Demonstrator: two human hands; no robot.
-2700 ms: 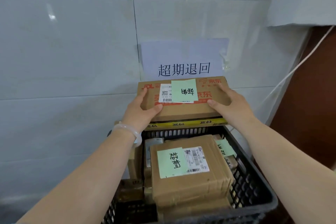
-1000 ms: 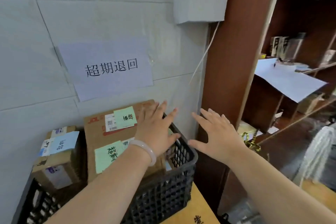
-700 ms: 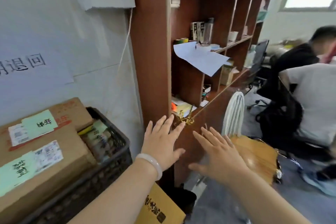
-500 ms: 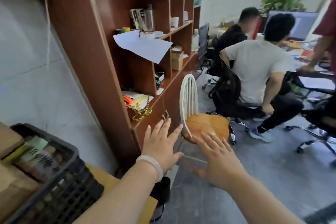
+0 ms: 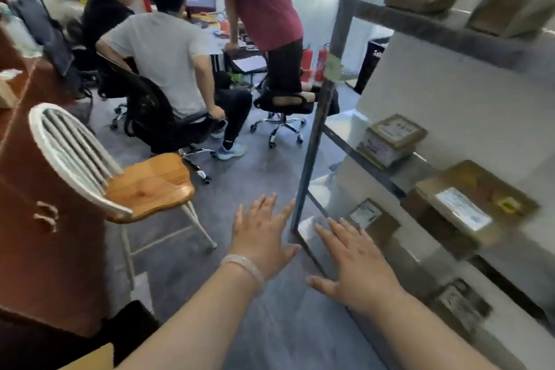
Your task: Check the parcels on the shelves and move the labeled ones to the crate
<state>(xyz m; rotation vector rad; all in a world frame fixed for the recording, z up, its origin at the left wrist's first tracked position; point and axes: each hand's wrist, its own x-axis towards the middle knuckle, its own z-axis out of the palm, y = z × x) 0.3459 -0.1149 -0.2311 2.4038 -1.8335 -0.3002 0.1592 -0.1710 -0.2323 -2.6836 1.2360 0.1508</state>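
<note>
Empty hands (image 5: 264,237) — shelves (image 5: 390,177) beside

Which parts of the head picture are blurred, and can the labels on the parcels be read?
Head view: motion blur smears the shelf and its parcels, so their labels are unreadable; both open hands, left hand and right hand, look softened; the wooden chair is clearer; wide-angle distortion bends the edges.

We hold our left hand (image 5: 260,242) and right hand (image 5: 356,261) out side by side, palms down, fingers spread, both empty.
</note>
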